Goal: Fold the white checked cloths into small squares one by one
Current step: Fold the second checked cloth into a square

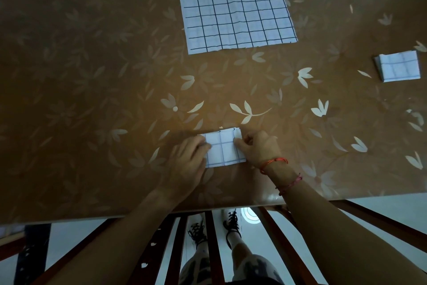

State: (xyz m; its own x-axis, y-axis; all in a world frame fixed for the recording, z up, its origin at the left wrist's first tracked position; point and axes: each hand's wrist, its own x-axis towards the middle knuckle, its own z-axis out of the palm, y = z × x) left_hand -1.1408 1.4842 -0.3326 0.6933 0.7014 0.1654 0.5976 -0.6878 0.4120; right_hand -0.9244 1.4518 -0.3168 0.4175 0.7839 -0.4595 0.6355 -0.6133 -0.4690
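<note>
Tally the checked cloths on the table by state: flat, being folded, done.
Flat: 1, the flat cloth at the far side.
Being folded: 1, the small cloth, pressed by the left hand and pinched by the right hand.
Done: 1, the folded square at the right; its layers may hide more.
Total: 3

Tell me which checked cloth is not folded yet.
The large cloth lying flat at the far side. The near cloth and the right-hand cloth are small folded squares.
</note>
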